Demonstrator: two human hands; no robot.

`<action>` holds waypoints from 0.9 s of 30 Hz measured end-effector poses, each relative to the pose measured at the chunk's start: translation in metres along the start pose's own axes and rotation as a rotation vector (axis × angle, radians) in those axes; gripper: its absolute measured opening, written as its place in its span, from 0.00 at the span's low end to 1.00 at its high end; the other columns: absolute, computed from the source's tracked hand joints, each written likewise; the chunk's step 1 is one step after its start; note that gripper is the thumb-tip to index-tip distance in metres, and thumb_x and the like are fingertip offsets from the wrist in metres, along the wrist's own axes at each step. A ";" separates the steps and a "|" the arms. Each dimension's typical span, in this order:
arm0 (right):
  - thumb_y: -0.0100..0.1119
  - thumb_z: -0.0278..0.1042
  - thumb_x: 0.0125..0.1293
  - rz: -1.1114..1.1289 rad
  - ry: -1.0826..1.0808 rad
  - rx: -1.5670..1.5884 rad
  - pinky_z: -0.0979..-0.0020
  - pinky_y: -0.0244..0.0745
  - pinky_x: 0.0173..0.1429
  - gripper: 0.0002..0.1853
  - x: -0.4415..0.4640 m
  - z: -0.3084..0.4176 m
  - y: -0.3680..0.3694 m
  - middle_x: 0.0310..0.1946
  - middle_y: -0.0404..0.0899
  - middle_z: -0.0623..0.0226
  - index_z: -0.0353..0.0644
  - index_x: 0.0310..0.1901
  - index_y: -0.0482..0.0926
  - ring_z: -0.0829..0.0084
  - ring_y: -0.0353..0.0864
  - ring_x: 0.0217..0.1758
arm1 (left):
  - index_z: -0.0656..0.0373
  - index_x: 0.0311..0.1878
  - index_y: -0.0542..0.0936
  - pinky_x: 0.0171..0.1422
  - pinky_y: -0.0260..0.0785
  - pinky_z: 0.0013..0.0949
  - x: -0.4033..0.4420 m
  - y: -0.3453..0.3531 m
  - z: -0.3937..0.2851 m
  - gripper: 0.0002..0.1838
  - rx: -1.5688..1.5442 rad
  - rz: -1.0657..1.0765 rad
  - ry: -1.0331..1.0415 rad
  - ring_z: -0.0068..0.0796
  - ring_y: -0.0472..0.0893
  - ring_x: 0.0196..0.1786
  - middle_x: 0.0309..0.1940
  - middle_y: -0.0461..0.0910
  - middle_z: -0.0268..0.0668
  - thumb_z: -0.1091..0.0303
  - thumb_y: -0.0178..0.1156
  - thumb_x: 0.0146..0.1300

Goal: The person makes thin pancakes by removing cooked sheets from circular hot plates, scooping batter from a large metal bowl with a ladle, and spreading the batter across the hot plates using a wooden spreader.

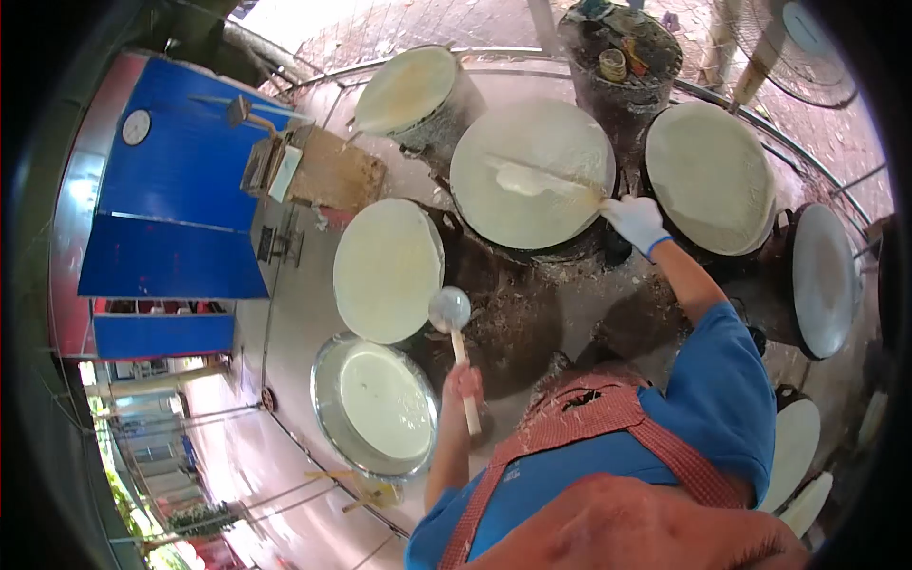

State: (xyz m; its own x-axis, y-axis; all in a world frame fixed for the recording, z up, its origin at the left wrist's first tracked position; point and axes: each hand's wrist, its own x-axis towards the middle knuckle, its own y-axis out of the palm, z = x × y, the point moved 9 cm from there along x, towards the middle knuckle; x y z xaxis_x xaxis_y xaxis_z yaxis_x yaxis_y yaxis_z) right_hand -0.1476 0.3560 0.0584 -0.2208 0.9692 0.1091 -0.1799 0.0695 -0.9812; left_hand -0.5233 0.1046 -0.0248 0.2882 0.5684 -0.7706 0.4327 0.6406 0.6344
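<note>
My left hand [463,382], bare, is closed round the wooden handle of a ladle [449,310]. The ladle's round bowl is beside the right edge of a pale batter-covered round pan [388,271], above a metal basin [328,418] of white batter. My right hand [635,221], in a white glove with a blue cuff, is closed on the end of a thin flat spreader [570,186]. That spreader lies across the pale sheet on the middle round pan [532,218], with a thicker white patch of batter [521,179] along it.
More round pans with pale sheets stand at the upper left [407,90] and right [711,180]. A bare grey pan [823,282] is at the far right. A drum [622,66] stands behind, a wooden board [334,174] at the left, near blue panels [180,152].
</note>
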 end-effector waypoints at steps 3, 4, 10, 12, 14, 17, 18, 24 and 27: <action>0.48 0.51 0.59 -0.094 0.273 0.046 0.57 0.71 0.27 0.12 -0.014 -0.055 0.012 0.21 0.75 0.60 0.57 0.36 0.77 0.58 0.77 0.22 | 0.50 0.16 0.59 0.11 0.47 0.18 0.034 0.055 -0.024 0.19 0.183 0.184 0.019 0.13 0.55 0.10 0.08 0.55 0.23 0.64 0.51 0.61; 0.48 0.51 0.59 -0.103 0.396 0.086 0.57 0.70 0.26 0.12 -0.023 -0.065 0.016 0.21 0.75 0.60 0.57 0.36 0.77 0.58 0.76 0.22 | 0.50 0.15 0.59 0.11 0.47 0.20 0.049 0.078 -0.025 0.19 0.077 0.293 -0.072 0.14 0.55 0.10 0.09 0.55 0.23 0.65 0.50 0.61; 0.49 0.51 0.59 -0.228 0.279 0.059 0.57 0.70 0.25 0.13 -0.069 -0.050 0.009 0.19 0.72 0.59 0.57 0.41 0.76 0.57 0.75 0.19 | 0.51 0.25 0.56 0.12 0.50 0.23 0.094 0.186 -0.035 0.14 0.325 0.237 0.308 0.16 0.56 0.11 0.11 0.54 0.24 0.76 0.50 0.57; 0.48 0.50 0.60 -0.194 0.333 -0.081 0.57 0.69 0.24 0.13 -0.086 -0.042 0.009 0.19 0.72 0.58 0.57 0.42 0.75 0.57 0.74 0.19 | 0.53 0.29 0.57 0.12 0.52 0.23 0.116 0.202 -0.026 0.11 0.429 0.230 0.351 0.18 0.58 0.11 0.12 0.56 0.26 0.77 0.50 0.55; 0.49 0.49 0.60 -0.119 0.197 -0.071 0.56 0.69 0.24 0.15 -0.096 0.000 0.020 0.22 0.74 0.55 0.55 0.45 0.76 0.55 0.75 0.20 | 0.57 0.38 0.58 0.10 0.57 0.28 0.131 0.209 -0.015 0.14 0.470 -0.021 0.506 0.26 0.59 0.08 0.12 0.57 0.33 0.76 0.51 0.52; 0.50 0.49 0.60 0.002 0.120 0.023 0.60 0.70 0.25 0.15 -0.099 0.040 0.050 0.20 0.72 0.57 0.56 0.46 0.76 0.56 0.75 0.22 | 0.55 0.37 0.55 0.11 0.54 0.36 0.185 0.202 0.025 0.15 0.266 0.080 0.289 0.29 0.59 0.08 0.09 0.56 0.35 0.71 0.52 0.55; 0.52 0.48 0.59 -0.078 0.113 0.111 0.61 0.69 0.26 0.15 -0.096 0.043 0.034 0.20 0.72 0.58 0.57 0.46 0.77 0.57 0.75 0.22 | 0.52 0.33 0.58 0.10 0.52 0.33 0.171 0.206 0.032 0.12 0.159 0.185 0.183 0.27 0.58 0.07 0.08 0.55 0.32 0.68 0.53 0.57; 0.63 0.38 0.51 -0.224 -0.148 0.208 0.63 0.67 0.24 0.17 -0.110 0.075 -0.031 0.18 0.71 0.63 0.48 0.45 0.78 0.61 0.72 0.19 | 0.49 0.26 0.65 0.09 0.47 0.21 0.030 0.119 0.057 0.10 -0.103 0.213 0.066 0.17 0.56 0.10 0.10 0.54 0.25 0.61 0.49 0.64; 0.63 0.38 0.51 -0.219 -0.152 0.503 0.64 0.70 0.31 0.22 -0.100 0.096 -0.024 0.25 0.77 0.59 0.48 0.50 0.75 0.58 0.76 0.26 | 0.53 0.47 0.69 0.09 0.51 0.22 0.003 0.131 0.056 0.10 -0.449 0.513 -0.165 0.16 0.58 0.12 0.14 0.57 0.28 0.62 0.46 0.65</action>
State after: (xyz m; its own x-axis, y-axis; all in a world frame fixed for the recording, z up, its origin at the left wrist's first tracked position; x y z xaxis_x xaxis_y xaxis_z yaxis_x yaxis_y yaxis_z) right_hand -0.2127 0.2347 0.0863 -0.2557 0.8975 0.3594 -0.6630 0.1078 -0.7408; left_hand -0.4176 0.1610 0.0521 0.5030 0.7931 -0.3435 -0.1776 0.4838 0.8570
